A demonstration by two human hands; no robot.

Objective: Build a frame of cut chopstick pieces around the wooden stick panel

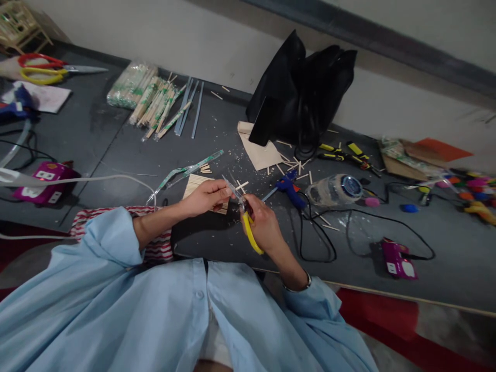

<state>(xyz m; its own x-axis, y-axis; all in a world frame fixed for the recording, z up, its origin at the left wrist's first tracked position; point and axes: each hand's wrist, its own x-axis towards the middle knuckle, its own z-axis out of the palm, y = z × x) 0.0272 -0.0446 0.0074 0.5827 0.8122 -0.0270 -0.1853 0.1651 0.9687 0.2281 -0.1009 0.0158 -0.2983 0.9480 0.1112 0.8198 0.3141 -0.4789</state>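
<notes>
My right hand (264, 221) is closed around yellow-handled scissors (253, 238), their metal blades pointing up and to the left. Close by, my left hand (207, 196) pinches its thumb and fingers together at the blades; whatever lies between the fingertips is too small to make out. Beneath my left hand lies a flat panel of thin wooden sticks (197, 182), partly covered by the hand. A few short cut stick pieces (205, 168) rest just beyond it, beside a torn clear and green wrapper (186, 169).
A blue glue gun (289, 187) and a clear plastic jar (329, 190) stand to the right. Black cable loops toward a purple power box (398, 259). Behind are a black bag (302, 93) and wrapped stick bundles (157, 103). Another person's hand (10, 68) is near red-and-yellow scissors (44, 68).
</notes>
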